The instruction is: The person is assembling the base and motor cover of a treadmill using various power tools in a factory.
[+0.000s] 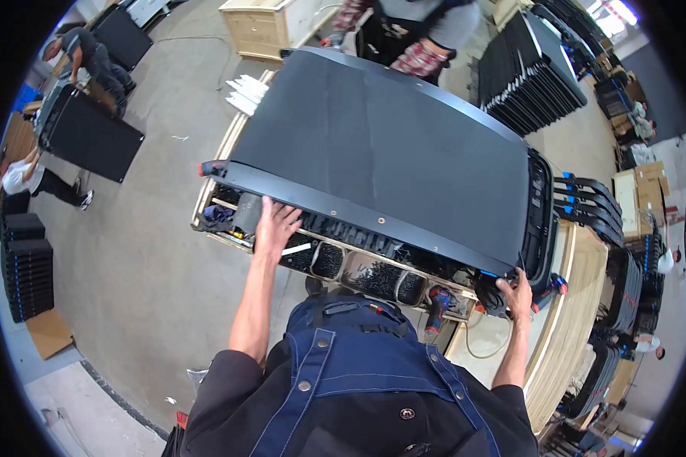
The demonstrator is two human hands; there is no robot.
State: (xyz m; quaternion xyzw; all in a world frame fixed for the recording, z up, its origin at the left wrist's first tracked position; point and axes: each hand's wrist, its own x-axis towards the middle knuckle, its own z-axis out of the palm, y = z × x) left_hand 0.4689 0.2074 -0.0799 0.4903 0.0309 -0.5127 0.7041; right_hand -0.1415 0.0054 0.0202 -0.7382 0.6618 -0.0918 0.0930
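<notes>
A wide black treadmill deck (389, 137), with dark rails along its long sides, lies across a wooden workbench in front of me. My left hand (277, 225) rests at the left part of its near rail (343, 213), fingers stretched out and apart. At the near right corner, my right hand (517, 293) has its fingers bent around the edge of the deck; some fingertips are hidden. Below the near rail, black bins (373, 276) of screws sit in the bench. A red and black power drill (437, 308) hangs by the bench front, close to my body.
Across the deck stands a co-worker (411, 38) in checked sleeves. Another drill (550, 292) is right of my right hand. Stacked black panels (530, 80) stand far right, a wooden crate (258, 30) behind. Two people at left handle another black deck (91, 133).
</notes>
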